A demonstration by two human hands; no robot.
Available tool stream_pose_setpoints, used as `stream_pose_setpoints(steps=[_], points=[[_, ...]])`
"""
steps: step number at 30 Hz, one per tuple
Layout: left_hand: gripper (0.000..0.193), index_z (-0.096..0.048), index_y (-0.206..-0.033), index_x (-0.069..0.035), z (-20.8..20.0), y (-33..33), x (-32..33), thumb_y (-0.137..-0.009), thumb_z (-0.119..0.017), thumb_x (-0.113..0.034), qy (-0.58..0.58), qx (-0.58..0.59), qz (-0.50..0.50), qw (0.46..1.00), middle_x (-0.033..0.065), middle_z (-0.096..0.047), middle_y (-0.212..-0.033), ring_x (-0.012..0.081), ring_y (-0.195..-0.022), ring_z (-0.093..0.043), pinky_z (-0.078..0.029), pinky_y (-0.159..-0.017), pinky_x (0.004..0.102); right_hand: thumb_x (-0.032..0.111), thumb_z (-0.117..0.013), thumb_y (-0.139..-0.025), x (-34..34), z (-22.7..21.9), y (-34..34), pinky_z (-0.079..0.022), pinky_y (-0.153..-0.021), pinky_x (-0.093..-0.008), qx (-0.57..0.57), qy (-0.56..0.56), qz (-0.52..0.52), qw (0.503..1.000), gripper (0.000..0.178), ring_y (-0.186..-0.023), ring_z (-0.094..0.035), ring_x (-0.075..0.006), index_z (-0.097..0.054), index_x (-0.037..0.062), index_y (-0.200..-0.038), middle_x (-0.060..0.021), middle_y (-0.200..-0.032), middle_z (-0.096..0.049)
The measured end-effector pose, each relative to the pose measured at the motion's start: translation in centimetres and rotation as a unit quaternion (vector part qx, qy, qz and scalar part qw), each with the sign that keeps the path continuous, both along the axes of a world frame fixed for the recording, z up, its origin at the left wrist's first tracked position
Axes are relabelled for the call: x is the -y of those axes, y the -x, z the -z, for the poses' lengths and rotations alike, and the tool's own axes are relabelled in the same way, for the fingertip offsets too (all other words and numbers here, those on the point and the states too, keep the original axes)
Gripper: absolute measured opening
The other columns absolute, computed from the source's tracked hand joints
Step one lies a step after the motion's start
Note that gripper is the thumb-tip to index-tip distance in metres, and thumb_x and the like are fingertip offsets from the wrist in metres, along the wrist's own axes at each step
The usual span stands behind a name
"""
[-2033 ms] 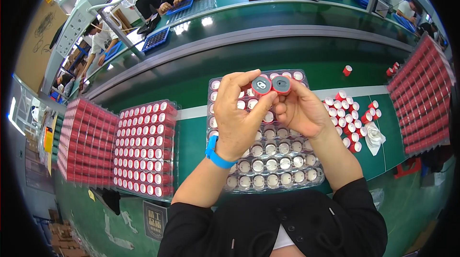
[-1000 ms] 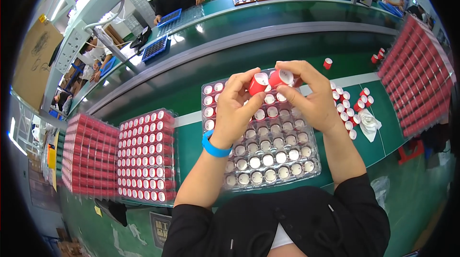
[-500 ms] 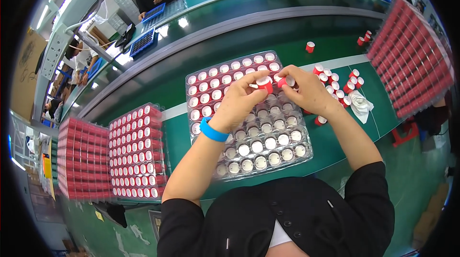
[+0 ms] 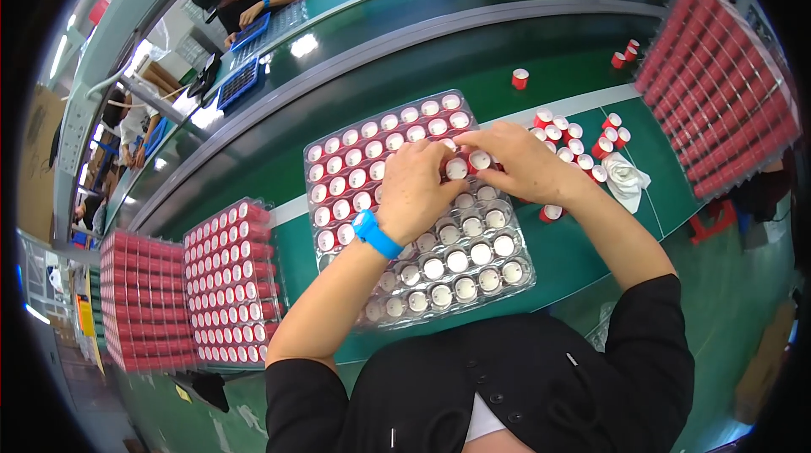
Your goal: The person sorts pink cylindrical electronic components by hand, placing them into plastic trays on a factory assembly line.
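Wears blue wristband (image 4: 377,235) and black, apparently buttoned top (image 4: 541,368).

The left hand (image 4: 414,189) hides part of the clear tray (image 4: 518,237), whose red cylinders (image 4: 357,178) bear marks too small to read.

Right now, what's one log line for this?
left hand: fingers on left cup; right hand: fingers on right cup; tray: under both hands; loose cups: right of tray; cloth: beside loose cups

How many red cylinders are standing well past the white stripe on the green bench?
4: one red cylinder stands alone; to its right, a cluster has a near one, a middle one and a far one, beside the tray stack, which may hide others.
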State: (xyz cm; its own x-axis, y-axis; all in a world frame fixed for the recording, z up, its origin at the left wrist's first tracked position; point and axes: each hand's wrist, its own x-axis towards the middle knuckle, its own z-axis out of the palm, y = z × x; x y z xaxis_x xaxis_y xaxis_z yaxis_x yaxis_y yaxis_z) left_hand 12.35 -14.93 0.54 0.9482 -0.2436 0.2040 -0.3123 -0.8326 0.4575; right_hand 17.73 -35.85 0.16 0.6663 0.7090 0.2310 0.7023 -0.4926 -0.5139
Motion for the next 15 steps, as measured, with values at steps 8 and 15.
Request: stream_pose_setpoints(steps=[8,15], points=[[0.048,-0.064,-0.120,-0.001,-0.3,1.9,-7.1,-0.081,-0.080,-0.025,0.102,0.061,-0.090,0.989,0.0178,-0.065,-0.112,0.0329,-0.108,-0.060,-0.046,-0.096,0.0418,0.020,-0.066,-0.086,6.4,1.4,-7.6,-0.050,-0.095,-0.0410,0.026,-0.082,0.166,0.982,0.047,-0.108,-0.063,-0.0326,-0.058,0.0075,-0.131,-0.0139,-0.125,-0.063],[0.054,-0.039,-0.147,0.002,3.8,6.9,-14.7,-0.102,-0.055,-0.023,0.353,-0.026,-0.258,0.899,0.0149,-0.051,-0.143,0.0229,-0.132,-0.048,-0.039,-0.110,0.0363,0.027,-0.066,-0.088,3.5,6.5,-16.9,-0.049,-0.096,-0.0428,0.065,0.067,0.215,0.972,0.041,-0.113,-0.061,-0.0347,-0.062,0.0116,-0.126,-0.0143,-0.140,-0.051]])
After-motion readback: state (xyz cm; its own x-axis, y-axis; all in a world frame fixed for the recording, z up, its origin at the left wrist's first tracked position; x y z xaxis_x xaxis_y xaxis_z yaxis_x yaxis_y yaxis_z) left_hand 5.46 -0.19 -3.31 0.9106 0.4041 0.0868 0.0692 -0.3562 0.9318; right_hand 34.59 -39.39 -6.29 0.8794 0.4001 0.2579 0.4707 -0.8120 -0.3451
